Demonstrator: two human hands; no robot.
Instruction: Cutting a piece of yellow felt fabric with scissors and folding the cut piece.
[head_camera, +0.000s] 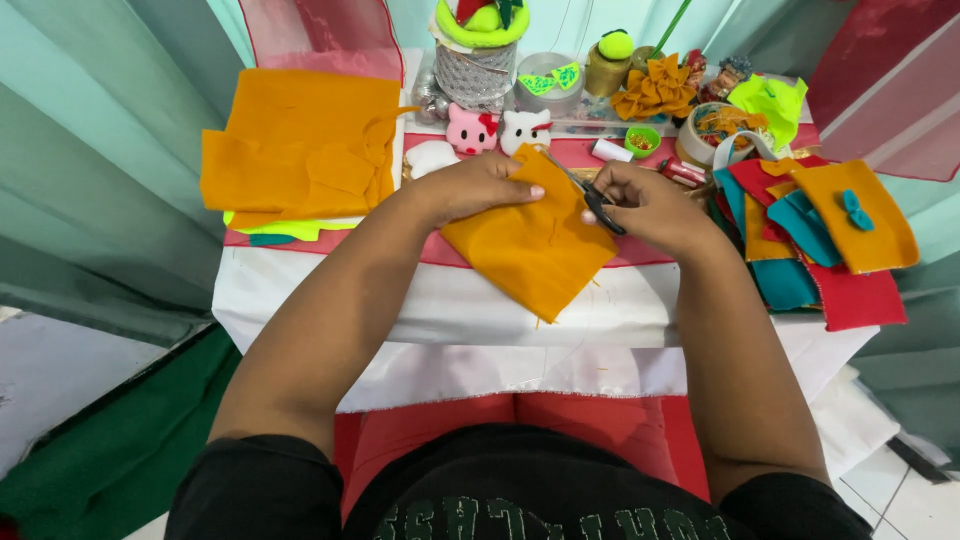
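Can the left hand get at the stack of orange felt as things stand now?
Probably yes. The stack of orange felt lies uncovered on the table, just to the left of the left hand, with nothing between them. But that hand now holds the orange piece being cut, so it must let go first.

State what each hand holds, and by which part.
The left hand pins the orange felt square near its top corner. The right hand grips the black-handled scissors by their handles, blades at the felt's upper edge.

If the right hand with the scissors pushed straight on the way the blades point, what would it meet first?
The right hand aims the scissors up-left, along the top edge of the orange felt. Past the tips, the first thing looks like the white cat figure, though depth is hard to judge; the left hand lies just beside that line.
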